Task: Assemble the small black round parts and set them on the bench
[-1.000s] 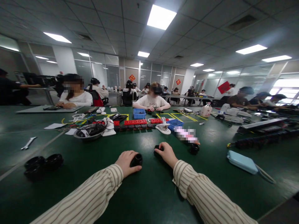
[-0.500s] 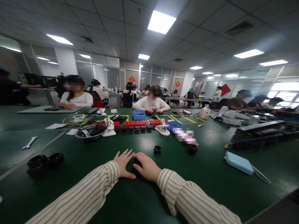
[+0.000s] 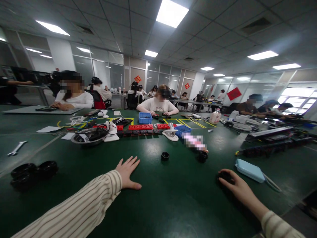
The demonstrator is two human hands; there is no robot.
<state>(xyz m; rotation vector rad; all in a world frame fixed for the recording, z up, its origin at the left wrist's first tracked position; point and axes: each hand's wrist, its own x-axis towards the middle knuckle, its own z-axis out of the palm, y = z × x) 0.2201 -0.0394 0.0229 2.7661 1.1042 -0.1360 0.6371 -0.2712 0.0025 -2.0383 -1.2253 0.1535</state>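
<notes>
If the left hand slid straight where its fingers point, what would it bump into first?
The left hand would probably bump the red and black strip; the nearest round black piece looks right of that line, though depth is unclear.

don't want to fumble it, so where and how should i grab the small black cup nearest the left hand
Probably best by the outer wall of the small black cup, thumb and fingers on opposite sides, from the near side and above. It looks short, round and open on top, and nothing touches its wall. The left hand, spread and empty-looking, is closest.
</notes>
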